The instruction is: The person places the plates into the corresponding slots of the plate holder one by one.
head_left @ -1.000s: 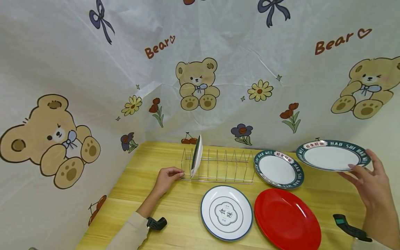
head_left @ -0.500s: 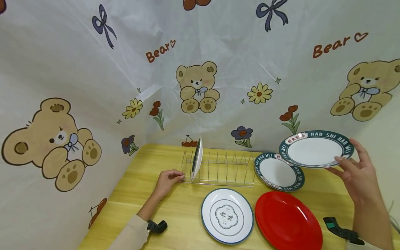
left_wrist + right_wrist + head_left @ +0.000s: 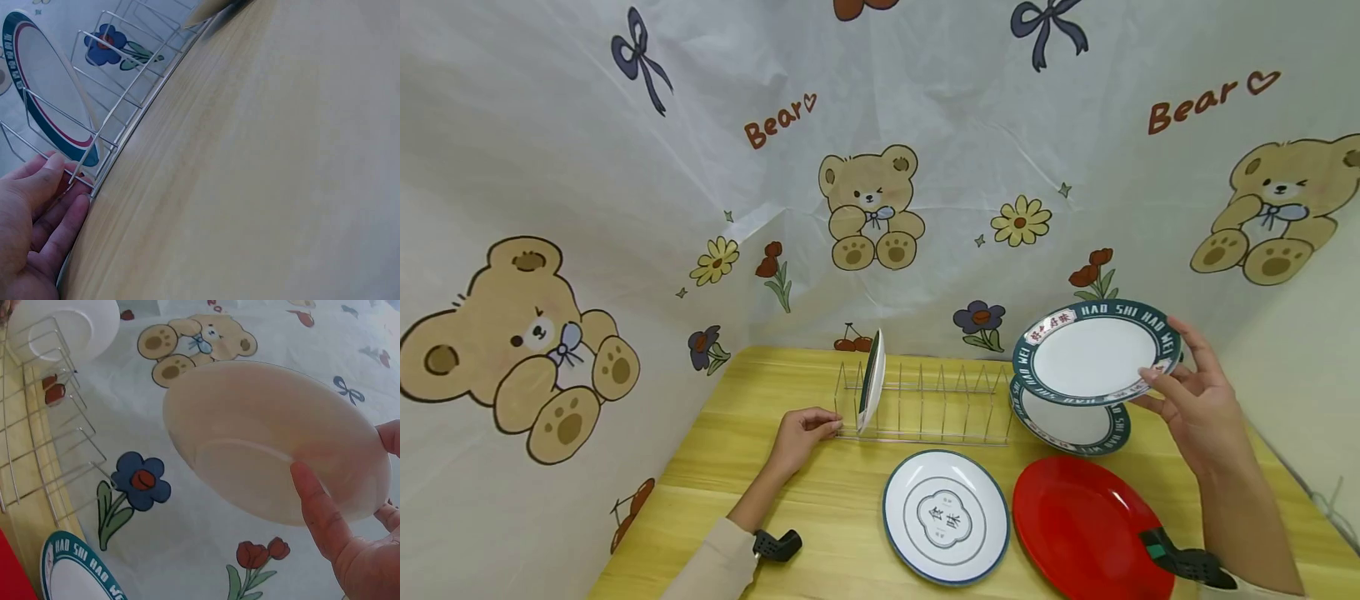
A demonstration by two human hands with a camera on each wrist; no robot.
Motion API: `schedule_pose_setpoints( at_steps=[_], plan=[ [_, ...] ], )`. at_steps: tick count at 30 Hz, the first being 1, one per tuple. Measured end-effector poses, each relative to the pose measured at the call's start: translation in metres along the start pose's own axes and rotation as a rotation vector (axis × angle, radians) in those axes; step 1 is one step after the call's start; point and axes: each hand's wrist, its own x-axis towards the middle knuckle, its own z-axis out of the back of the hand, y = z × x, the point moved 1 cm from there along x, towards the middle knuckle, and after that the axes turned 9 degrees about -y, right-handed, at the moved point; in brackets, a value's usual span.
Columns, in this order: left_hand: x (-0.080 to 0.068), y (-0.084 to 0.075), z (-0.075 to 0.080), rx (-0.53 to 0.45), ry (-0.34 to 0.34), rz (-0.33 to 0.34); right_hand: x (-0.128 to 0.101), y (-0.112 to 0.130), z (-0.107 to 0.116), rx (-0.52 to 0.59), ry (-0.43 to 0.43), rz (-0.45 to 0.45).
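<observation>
The head camera looks forward and down from above the near edge of the wooden table, taking in both forearms, the wire rack near the back and the printed sheet hung behind.

The left wrist camera sits low, very close to the tabletop, and faces along the rack from its left end, with the left hand at the frame's corner.

The right wrist camera looks up from under the lifted plate toward the sheet, close to the right hand.

All three views share the rack and the plate standing in it.
</observation>
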Motion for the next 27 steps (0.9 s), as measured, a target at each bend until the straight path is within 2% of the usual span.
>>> schedule_pose_setpoints(
  at_steps=[10, 16, 18, 20, 27],
  plan=[
    [0.0, -0.002, -0.001, 0.007, -0.002, 0.057, -0.007, -0.004, -0.053, -0.155, 0.056, -0.035],
    [-0.008, -0.027, -0.002, 0.015, 0.006, 0.048, -0.002, -0.015, -0.083, -0.347, 0.105, -0.087],
    [-0.01, -0.03, -0.002, 0.004, 0.01, 0.042, 0.0, -0.021, -0.091, -0.417, 0.125, -0.099],
    [-0.009, -0.027, -0.001, 0.006, 0.013, 0.045, 0.001, -0.026, -0.099, -0.461, 0.145, -0.117],
    [-0.001, -0.004, 0.0, 0.011, 0.008, 0.057, 0.002, -0.041, -0.129, -0.499, 0.201, -0.146]
  ],
)
